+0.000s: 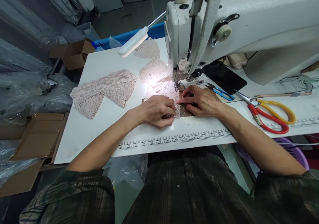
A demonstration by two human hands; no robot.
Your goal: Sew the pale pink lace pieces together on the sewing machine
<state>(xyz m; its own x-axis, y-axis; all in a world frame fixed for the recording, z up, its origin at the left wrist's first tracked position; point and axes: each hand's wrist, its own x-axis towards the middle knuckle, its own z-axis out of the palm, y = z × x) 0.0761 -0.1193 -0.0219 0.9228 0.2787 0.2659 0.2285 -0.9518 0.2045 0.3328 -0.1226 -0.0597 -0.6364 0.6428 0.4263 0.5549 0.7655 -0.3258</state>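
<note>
Pale pink lace fabric (163,90) lies under the presser foot (177,85) of a white sewing machine (199,28). My left hand (158,111) rests on it left of the foot, with curled fingers closed on its near edge. Just right of the foot, my right hand (200,101) pinches the lace's right edge with thumb and index finger close together. Part of the fabric is hidden beneath both hands. Another lace piece (154,72) lies bunched behind, lit by the lamp (134,42).
A joined pair of lace cups (107,88) lies at the left, and a lace piece (148,48) at the back. Blue thread snips (220,93), a black phone (224,76) and red-and-yellow scissors (271,112) lie right. A ruler scale (174,139) runs along the front edge. Cardboard boxes (72,53) stand left.
</note>
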